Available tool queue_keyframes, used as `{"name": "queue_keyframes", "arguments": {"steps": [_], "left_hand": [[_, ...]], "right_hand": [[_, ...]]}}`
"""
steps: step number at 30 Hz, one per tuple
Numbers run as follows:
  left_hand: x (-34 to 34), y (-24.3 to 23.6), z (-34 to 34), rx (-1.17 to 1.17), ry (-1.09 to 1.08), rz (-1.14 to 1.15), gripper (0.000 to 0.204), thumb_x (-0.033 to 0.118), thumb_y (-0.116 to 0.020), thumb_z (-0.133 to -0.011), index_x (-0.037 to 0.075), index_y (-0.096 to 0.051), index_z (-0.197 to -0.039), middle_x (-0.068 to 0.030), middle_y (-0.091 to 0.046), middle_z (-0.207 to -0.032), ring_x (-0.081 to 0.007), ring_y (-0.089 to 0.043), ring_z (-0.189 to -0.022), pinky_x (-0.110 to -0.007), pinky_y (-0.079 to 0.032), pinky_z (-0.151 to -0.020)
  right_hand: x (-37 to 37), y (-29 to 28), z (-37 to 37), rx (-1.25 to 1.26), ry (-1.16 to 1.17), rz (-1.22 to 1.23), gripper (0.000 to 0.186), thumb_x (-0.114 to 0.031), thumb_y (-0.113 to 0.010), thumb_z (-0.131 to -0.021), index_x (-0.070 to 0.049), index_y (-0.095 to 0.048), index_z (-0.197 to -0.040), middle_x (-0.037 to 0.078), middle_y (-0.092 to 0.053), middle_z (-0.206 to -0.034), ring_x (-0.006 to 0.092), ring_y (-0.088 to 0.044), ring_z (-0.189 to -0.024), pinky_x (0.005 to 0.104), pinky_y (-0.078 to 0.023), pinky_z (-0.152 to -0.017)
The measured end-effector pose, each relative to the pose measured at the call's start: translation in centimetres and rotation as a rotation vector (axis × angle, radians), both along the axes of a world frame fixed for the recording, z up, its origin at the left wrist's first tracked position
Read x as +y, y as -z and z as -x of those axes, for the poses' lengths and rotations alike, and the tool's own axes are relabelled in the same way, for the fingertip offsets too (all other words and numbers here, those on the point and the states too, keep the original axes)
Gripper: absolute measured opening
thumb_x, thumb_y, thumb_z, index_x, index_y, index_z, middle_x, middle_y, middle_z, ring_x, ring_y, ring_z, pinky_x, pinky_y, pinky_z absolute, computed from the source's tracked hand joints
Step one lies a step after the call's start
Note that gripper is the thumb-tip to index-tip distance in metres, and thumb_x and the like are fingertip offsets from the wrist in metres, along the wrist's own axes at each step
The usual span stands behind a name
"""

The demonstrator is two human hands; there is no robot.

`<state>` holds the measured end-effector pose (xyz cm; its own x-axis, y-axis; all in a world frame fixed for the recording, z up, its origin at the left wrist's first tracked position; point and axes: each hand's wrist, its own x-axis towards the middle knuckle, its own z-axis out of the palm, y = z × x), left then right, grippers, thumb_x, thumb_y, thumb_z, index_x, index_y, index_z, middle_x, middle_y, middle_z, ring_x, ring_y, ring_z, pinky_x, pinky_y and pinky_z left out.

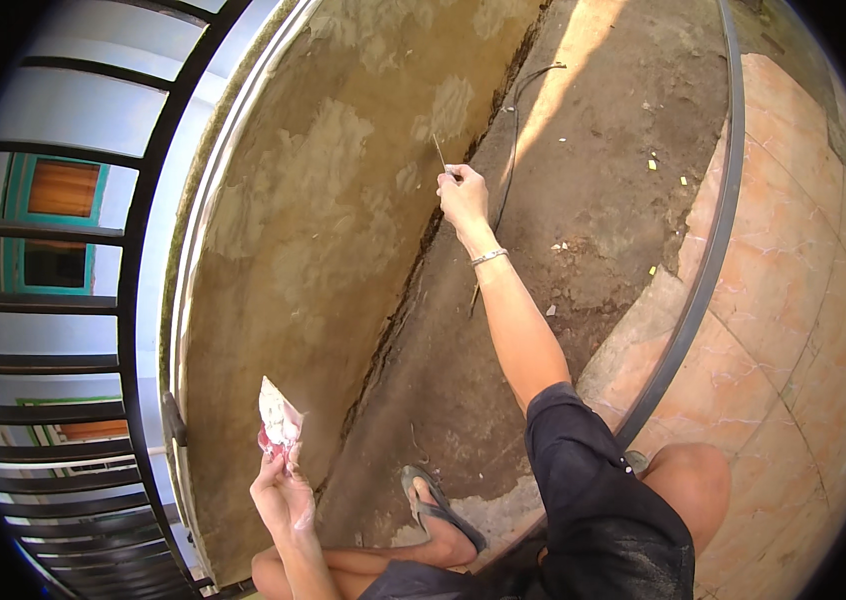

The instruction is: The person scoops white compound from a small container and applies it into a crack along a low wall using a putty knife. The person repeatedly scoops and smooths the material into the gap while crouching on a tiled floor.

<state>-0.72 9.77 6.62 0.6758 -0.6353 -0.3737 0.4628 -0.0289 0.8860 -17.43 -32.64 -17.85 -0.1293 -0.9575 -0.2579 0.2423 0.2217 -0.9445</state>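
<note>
My right hand (464, 198) reaches far forward, its fingers closed round the handle of a putty knife (439, 150). The blade shows almost edge-on as a thin line, pointing at the brown wall (293, 250); whether it touches, I cannot tell. Pale, uneven patches of filler (448, 100) mark the wall near the blade. Lower left, my left hand (284, 495) pinches a pointed piece smeared with white paste (279, 412), red at its base. It is held up, apart from the wall. White smears show on the left palm.
A loose dark cable (514, 140) lies along the wall's foot on the dirt strip (593, 170). A grey metal rail (718, 230) curves past pink tiles (773, 310) on the right. Black railings (133, 200) stand left beyond the wall. My sandalled foot (438, 515) is below.
</note>
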Motion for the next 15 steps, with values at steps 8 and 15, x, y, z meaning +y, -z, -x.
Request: {"name": "queue_keyframes", "arguments": {"steps": [8, 15], "left_hand": [[-0.3, 0.2, 0.2, -0.03, -0.04, -0.058, 0.05, -0.009, -0.05, -0.092, -0.013, -0.047, -0.142, -0.0181, -0.064, -0.134, -0.0265, -0.07, -0.105, -0.027, -0.062, -0.082], [0.1, -0.1, 0.2, -0.056, -0.013, -0.027, 0.05, -0.009, -0.05, -0.092, -0.013, -0.047, -0.142, -0.0176, -0.064, -0.133, -0.0261, -0.07, -0.107, -0.027, -0.061, -0.083]], "right_hand": [[1.8, -2.4, -2.8, 0.155, -0.206, 0.087, 0.033, -0.014, -0.058, -0.093, 0.005, -0.059, -0.119, 0.032, -0.071, -0.103, 0.0474, -0.069, -0.104, 0.0516, -0.053, -0.094], [-1.2, 0.1, 2.8, -0.209, -0.077, -0.06, 0.015, -0.01, -0.067, -0.091, -0.002, -0.07, -0.102, 0.004, -0.068, -0.072, 0.0095, -0.057, -0.052, 0.0264, -0.039, -0.042]]}}
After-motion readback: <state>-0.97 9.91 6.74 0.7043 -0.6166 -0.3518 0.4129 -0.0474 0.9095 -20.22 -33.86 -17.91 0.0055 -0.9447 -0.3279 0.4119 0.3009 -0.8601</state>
